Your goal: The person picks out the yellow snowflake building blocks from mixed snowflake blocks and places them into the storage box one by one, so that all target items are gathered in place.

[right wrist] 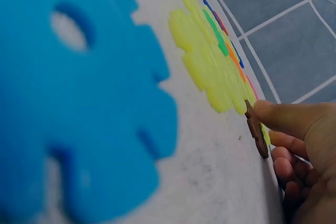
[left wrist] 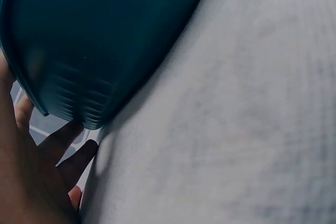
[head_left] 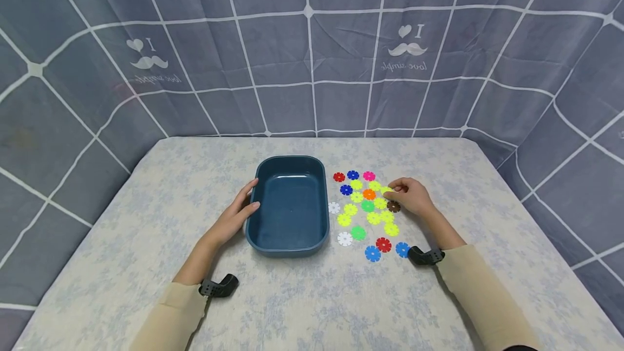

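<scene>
- While the left hand (head_left: 233,220) rests its spread fingers and thumb against the left side of the bin (head_left: 288,221), the right hand (head_left: 413,197) pinches a yellow disc (head_left: 385,190) between thumb and forefinger.
- That yellow disc is at the right hand's fingertips, on the right edge of the scattered discs; whether it is off the counter (head_left: 292,302), I cannot tell.
- From the right hand, the bin lies to the left, with most discs in between; its long axis runs away from the person.
- The left hand is the nearer to the bin, touching it, and well apart from the discs.
- Just on the person's side of the right thumb lies a brown disc (head_left: 393,207); whether they touch is unclear.
- Left of the right fingertips, an orange disc (head_left: 369,194) lies among yellow ones.
- Below the right hand, beside its black strap (head_left: 425,256), lies a blue disc (head_left: 402,249).
</scene>
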Demonstrator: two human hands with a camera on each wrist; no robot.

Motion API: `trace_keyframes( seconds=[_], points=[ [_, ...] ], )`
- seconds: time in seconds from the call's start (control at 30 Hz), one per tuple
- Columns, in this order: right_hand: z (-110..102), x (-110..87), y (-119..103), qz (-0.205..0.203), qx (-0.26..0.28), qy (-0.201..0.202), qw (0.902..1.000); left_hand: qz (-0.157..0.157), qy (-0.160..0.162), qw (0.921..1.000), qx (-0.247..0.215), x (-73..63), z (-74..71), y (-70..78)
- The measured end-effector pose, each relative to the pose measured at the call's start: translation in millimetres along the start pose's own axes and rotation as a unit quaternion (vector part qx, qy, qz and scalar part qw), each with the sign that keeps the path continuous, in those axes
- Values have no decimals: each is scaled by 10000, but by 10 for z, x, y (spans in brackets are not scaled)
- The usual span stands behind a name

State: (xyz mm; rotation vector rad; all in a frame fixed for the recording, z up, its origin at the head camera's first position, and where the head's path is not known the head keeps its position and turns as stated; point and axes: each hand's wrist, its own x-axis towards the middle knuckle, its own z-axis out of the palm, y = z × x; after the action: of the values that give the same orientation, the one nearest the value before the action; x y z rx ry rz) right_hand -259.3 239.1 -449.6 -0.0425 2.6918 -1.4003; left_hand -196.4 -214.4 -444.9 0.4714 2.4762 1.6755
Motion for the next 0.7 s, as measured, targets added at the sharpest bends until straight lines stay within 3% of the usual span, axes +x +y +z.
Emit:
trace_keyframes(
  seconds=[0.2,0.47,0.6,0.7],
  points=[
    [35,17,11,-94,-172,147,9997,-17,1,10000,0,-5,-1,4],
    [33,-26,52,-364,336,445,9978,-59,15,10000,-37,0,9,-5],
    [18,-40,56,-530,287,521,9968,-63,19,10000,-42,2,8,-1],
    [20,-19,71,-433,170,659,9967,-72,9,10000,-68,4,8,2]
  ],
)
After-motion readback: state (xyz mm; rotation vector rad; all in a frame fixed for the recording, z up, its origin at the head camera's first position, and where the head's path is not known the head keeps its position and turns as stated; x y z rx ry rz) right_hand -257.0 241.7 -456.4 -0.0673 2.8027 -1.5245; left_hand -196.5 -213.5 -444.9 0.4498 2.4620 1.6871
